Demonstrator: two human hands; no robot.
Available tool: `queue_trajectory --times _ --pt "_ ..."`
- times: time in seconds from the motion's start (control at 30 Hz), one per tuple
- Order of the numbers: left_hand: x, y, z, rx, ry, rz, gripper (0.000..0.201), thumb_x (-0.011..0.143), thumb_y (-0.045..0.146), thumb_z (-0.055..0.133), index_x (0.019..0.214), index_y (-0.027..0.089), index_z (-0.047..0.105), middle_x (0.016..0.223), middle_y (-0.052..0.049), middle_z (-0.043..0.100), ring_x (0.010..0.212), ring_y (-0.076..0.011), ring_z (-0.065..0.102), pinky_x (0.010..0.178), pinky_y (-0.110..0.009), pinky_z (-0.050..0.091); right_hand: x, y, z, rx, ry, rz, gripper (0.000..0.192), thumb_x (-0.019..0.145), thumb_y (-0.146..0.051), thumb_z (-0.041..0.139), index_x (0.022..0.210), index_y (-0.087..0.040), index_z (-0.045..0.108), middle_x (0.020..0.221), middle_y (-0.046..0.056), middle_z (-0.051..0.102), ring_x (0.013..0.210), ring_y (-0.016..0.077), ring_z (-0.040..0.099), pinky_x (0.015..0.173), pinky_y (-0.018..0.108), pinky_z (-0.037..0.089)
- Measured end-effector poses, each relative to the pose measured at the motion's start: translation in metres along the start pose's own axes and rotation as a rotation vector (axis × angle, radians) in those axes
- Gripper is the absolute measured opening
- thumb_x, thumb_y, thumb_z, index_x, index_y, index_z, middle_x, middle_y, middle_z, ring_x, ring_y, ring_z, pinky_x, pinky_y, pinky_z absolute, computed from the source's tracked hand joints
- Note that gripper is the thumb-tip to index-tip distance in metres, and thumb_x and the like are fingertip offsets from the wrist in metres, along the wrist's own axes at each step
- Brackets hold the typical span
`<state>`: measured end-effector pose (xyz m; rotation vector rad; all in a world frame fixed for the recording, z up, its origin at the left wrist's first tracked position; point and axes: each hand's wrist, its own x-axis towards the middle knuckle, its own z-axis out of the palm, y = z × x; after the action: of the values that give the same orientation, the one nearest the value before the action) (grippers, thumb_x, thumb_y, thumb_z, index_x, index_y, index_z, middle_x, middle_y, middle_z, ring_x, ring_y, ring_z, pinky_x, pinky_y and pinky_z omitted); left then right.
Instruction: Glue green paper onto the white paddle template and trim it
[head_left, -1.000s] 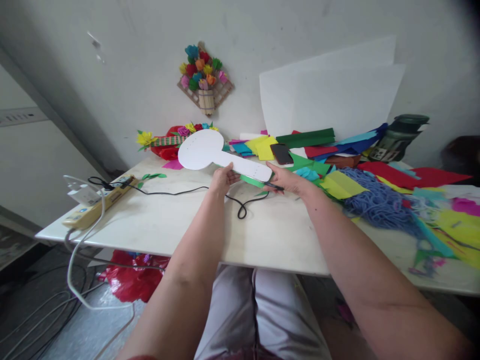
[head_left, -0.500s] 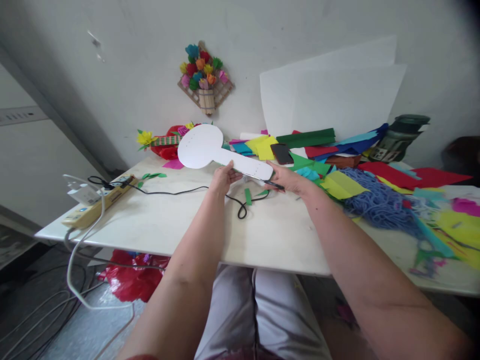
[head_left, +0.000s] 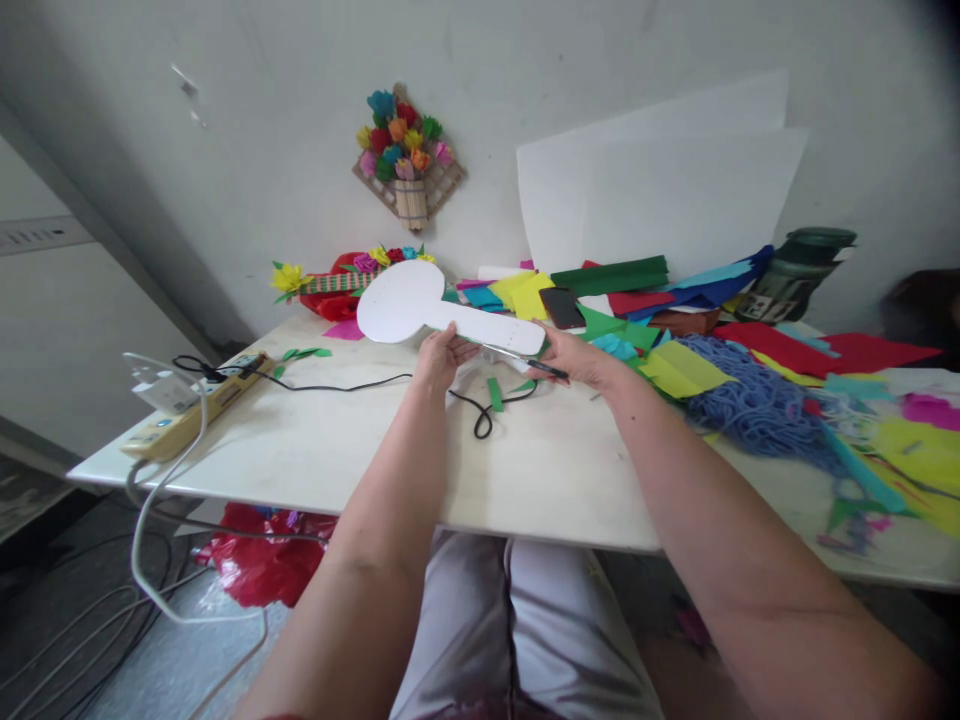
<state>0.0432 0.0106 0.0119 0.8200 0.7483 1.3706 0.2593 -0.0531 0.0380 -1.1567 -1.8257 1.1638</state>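
Note:
Both hands hold a white paddle-shaped cutout [head_left: 401, 302], with a round end at left and a long straight strip at right bearing small dark dots. My left hand [head_left: 444, 357] grips the strip's near edge close to the round part, thumb on top. At the strip's right end, my right hand [head_left: 568, 357] is closed on the cutout. A slim metal tool with a black handle [head_left: 547, 369] lies along the near edge below the strip, by my right fingers; whether they touch it is unclear. Under the hands, a black cord [head_left: 484, 425] loops beside a green paper strip [head_left: 495, 394].
Coloured paper [head_left: 686, 368], a blue yarn pile [head_left: 750, 410], a phone [head_left: 561, 307] and a dark bottle [head_left: 799, 272] crowd the right. A power strip [head_left: 199, 405] with cords sits at left. Behind are paper flowers [head_left: 367, 262] and a wall decoration [head_left: 411, 200].
The cutout's round end has dipped slightly and its face has tilted. More of the tool's metal shaft shows under the strip. Both hands keep their hold.

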Motion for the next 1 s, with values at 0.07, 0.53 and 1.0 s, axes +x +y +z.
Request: queue_trajectory --times 0.07,0.53,1.0 --pt "0.0009 -0.0001 -0.0014 -0.012 -0.003 0.001 0.018 0.075 0.028 0.062 0.079 0.013 0.054 0.06 -0.003 0.063 0.057 -0.016 0.063 0.067 -0.032 0.052 0.0005 0.0024 -0.0006 0.001 0.004 0.013 0.106 0.059 -0.024 0.075 0.141 -0.016 0.008 0.052 -0.007 0.055 0.036 0.0061 0.038 0.031 0.017 0.027" --pt "0.0031 -0.0017 -0.0032 -0.007 -0.041 -0.01 0.011 0.075 0.022 0.058 0.076 0.011 0.057 0.061 -0.005 0.064 0.057 -0.0159 0.063 0.073 -0.034 0.051 -0.0003 0.0068 0.0004 -0.015 -0.016 -0.026 0.09 0.063 -0.026 0.073 0.136 -0.017 0.02 0.055 -0.005 0.056 0.042 0.0089 0.047 0.033 0.017 0.033" --pt "0.0035 -0.0022 -0.0032 0.002 -0.078 -0.005 0.01 0.077 0.021 0.058 0.077 0.011 0.059 0.065 -0.006 0.066 0.068 -0.0175 0.065 0.077 -0.035 0.051 -0.002 -0.0001 0.0075 0.025 0.057 0.005 0.094 0.067 -0.021 0.069 0.141 -0.016 0.012 0.053 -0.005 0.056 0.041 0.0088 0.047 0.033 0.017 0.032"
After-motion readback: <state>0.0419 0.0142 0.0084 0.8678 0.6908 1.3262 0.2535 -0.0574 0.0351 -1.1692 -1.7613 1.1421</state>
